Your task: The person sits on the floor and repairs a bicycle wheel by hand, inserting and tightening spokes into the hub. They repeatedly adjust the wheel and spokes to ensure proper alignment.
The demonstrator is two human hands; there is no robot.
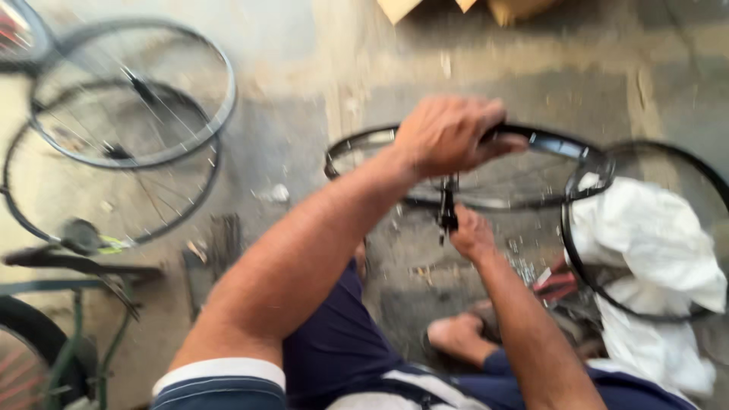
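Atop the rim (547,144), left hand (448,135) clenched

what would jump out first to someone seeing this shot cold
At centre, the left hand grips the top of a black wheel rim, while the right hand holds a dark hub just below it. At upper left, two spoked wheels lie overlapping on the concrete floor. At right, a white sack rests on another rim.
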